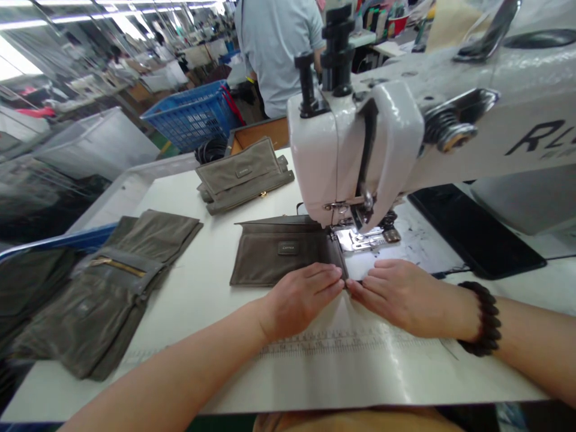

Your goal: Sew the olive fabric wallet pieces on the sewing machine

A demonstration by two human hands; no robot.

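A dark olive-brown fabric wallet with a small label patch lies flat on the sewing table, its right edge by the presser foot of a white sewing machine. My left hand rests over its lower right corner, fingers together and pressing on the fabric. From the other side, my right hand pinches the same corner, fingertips almost meeting those of the left. A dark bead bracelet circles my right wrist. The needle's tip is hard to make out.
Another wallet piece lies farther back. Zippered olive pieces are heaped at the left. A black phone-like slab lies right of the needle area. A ruler scale runs along the front. Behind are a blue basket and a person.
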